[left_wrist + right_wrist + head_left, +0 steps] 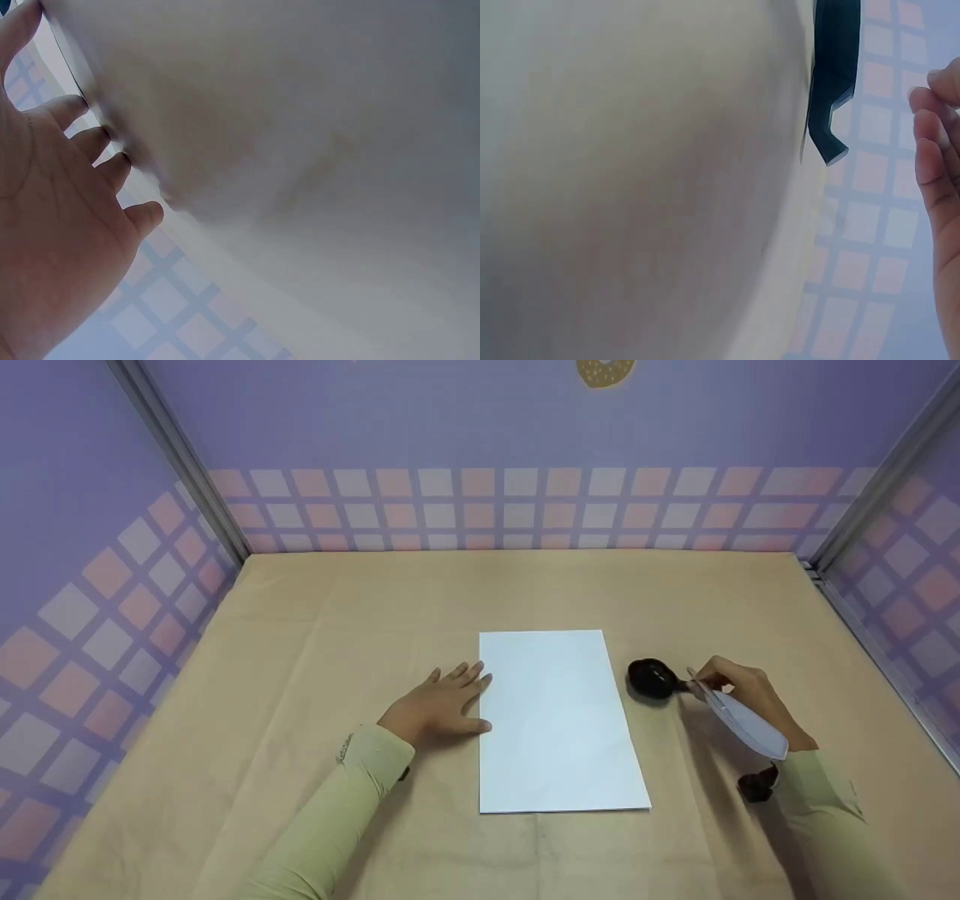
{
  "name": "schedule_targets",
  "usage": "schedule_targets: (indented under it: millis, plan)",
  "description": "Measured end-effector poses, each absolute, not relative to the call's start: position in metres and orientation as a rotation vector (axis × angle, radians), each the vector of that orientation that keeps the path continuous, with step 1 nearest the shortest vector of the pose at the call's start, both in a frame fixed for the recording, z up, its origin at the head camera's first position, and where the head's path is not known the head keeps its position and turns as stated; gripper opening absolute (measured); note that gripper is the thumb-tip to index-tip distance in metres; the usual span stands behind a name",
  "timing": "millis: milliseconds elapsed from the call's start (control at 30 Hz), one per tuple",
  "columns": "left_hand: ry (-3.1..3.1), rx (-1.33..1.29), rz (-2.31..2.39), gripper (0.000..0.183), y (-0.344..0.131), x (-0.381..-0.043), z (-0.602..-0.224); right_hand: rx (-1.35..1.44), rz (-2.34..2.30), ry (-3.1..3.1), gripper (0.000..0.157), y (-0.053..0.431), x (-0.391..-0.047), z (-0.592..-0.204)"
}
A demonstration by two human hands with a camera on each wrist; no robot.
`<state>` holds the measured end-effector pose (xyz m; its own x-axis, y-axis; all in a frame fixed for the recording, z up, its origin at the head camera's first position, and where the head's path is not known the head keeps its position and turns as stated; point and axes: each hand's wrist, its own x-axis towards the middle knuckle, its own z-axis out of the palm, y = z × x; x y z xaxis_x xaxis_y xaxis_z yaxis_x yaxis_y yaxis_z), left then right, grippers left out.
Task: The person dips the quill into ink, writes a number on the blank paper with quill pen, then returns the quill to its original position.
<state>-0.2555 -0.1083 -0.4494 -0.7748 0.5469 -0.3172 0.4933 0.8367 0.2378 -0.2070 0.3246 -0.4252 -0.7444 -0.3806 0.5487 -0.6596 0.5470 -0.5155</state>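
Has the left hand [442, 706] spread on the beige cloth [352, 622] with fingers straight and fanned, gripping nothing, and with forefinger and thumb tips just over the left edge of the white paper [555, 720]. Presumably rests there to steady the paper, laid flat between the two hands with short edges near and far. Just right of the paper, has a rounded black dish [651, 678] with a short stem toward the right, perhaps turned so for easy reach. Next to the stem, has the right hand [756, 694] raised, with fingers curled and tips bunched at the thin end of a white feather-shaped piece [750, 729]. Cannot tell whether really pinching it: looks so from the head, but shows nothing between the fingertips from the right wrist. Slants back over the hand, masking part of the grip.

Around all this, left to right: see a checkered lavender side panel [60, 510], a metal post [180, 457], a far wall [420, 420] with a doughnut motif [600, 376], and a black wrist device [756, 784] below the right sleeve [821, 810].
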Motion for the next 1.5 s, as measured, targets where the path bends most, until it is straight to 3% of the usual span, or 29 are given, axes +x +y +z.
schedule_targets:
  millis: [400,967,1500]
  plan:
    - [2.645,0.772,0.2,0.085,-0.108,-0.255,-0.45,0.806,1.019,-2.363,0.02,0.318,-0.21,-0.428]
    - [2.651,0.776,0.195,0.084,-0.107,-0.257,-0.451,0.51,1.151,-2.468,0.013,0.317,-0.214,-0.436]
    - [2.649,0.781,0.211,0.083,-0.108,-0.255,-0.45,0.606,1.245,-2.388,0.013,0.31,-0.211,-0.428]
